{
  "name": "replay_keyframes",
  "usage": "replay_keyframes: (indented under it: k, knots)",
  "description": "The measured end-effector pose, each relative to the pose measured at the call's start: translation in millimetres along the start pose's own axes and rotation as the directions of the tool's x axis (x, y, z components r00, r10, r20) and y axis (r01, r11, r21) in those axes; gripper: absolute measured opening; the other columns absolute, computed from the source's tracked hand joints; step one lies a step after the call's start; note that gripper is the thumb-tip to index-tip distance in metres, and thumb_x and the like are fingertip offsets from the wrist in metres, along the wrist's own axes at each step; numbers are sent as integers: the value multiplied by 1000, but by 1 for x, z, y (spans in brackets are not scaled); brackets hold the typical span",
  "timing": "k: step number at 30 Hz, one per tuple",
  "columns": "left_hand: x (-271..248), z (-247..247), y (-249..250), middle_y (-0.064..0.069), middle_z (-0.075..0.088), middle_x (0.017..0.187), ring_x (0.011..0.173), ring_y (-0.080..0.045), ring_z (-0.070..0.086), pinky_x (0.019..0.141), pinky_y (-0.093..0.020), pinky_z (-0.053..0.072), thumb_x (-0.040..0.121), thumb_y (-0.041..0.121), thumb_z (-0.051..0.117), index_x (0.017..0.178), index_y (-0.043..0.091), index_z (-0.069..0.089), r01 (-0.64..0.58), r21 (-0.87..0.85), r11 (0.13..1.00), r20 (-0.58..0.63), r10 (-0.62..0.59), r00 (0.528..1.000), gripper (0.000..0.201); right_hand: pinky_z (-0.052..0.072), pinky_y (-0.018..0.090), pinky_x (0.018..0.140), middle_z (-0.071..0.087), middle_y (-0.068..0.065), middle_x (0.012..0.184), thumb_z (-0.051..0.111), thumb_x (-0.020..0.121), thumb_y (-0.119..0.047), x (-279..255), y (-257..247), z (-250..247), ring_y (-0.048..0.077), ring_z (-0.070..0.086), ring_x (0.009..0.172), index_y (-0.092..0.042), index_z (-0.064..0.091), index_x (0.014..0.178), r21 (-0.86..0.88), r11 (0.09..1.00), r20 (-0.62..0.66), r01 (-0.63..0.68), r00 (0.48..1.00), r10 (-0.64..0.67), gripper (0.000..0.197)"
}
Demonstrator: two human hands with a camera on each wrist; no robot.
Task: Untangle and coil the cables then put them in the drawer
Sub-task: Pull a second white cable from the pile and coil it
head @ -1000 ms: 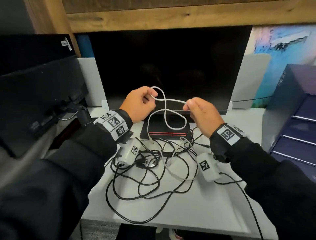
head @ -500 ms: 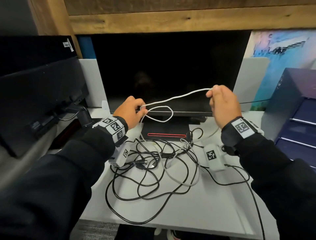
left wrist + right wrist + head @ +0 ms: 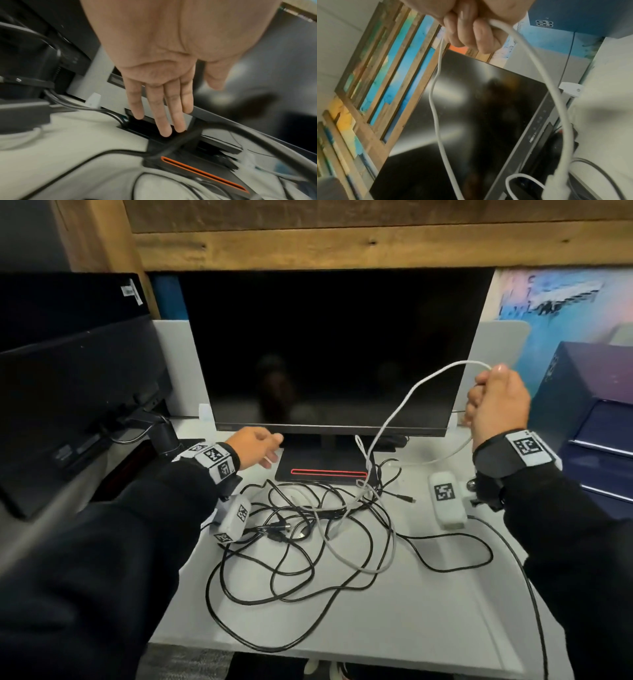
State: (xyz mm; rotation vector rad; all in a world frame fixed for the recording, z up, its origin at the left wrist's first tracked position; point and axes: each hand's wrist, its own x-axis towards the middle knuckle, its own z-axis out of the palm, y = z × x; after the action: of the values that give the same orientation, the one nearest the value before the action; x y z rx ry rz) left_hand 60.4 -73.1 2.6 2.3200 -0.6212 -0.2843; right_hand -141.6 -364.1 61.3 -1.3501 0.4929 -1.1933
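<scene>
A white cable arcs up out of a tangle of black cables on the white desk. My right hand is raised at the right and grips this cable. In the right wrist view the curled fingers hold the white cable, and two strands hang down from them. My left hand hovers open near the monitor base and holds nothing. The left wrist view shows its fingers straight above the base.
A dark monitor stands at the back of the desk. A second black monitor is at the left. A blue drawer unit stands at the right edge. The black cables spread toward the desk's front edge.
My left hand let go of the white cable and dropped toward the monitor base. My right hand pulled the cable farther right, and the loop between the hands is gone.
</scene>
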Motion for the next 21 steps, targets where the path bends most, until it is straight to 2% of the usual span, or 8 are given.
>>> replay_keyframes:
  k: [3,6,9,12,14,17,19,21]
  knots:
    - [-8,23,22,4,75,99,93,-12,71,86,-27,47,91,63,53,104,22,69,-79,2,997,162,78,984,45,24,21,44,39,-5,52,35,99,-21,-4,12,3,9,30,41,-21,51,78,-39,997,85,-62,994,65,27]
    - [-8,45,47,6,72,102,98,-11,66,93,-33,52,85,62,64,101,25,72,-179,132,975,204,150,967,42,28,22,44,43,-4,56,34,100,-19,-16,18,10,10,33,44,-20,54,81,-84,994,195,-67,977,82,27]
    - [-8,64,68,8,70,98,94,-10,64,88,-32,53,82,61,68,98,24,73,-207,282,937,281,126,951,41,30,24,45,46,-2,61,33,102,-22,-24,16,16,11,36,47,-20,54,82,-104,994,257,-42,964,68,29]
    - [-2,77,70,6,72,95,92,-13,67,85,-33,55,86,44,72,94,22,76,-200,362,911,274,101,956,25,33,25,45,47,-2,64,32,104,-24,-23,12,17,11,38,50,-20,54,85,-105,994,265,-13,964,40,29]
    - [4,81,64,2,74,90,89,-16,69,84,-33,57,87,32,73,87,19,77,-179,345,922,255,92,963,14,33,25,45,47,-2,63,32,104,-24,-18,11,14,11,38,49,-20,54,85,-91,996,247,3,969,20,29]
    - [2,85,57,-1,74,87,87,-18,70,83,-33,58,89,30,72,79,18,75,-161,282,946,280,79,957,15,32,25,46,47,-3,59,32,101,-21,-7,15,6,12,37,46,-19,55,85,-59,998,191,-22,981,33,28]
    - [1,89,53,1,73,84,86,-17,70,80,-29,55,93,24,67,79,18,72,-179,228,957,263,116,958,16,34,26,47,48,-2,59,33,100,-19,-1,20,1,11,39,43,-17,57,87,-67,996,132,-65,989,73,27]
    - [2,88,53,-1,72,79,77,-15,70,70,-25,52,97,22,60,85,18,69,-175,174,969,176,144,974,15,43,30,58,59,2,73,36,101,-15,2,24,-4,9,51,52,-13,61,100,-167,983,99,-76,991,94,25]
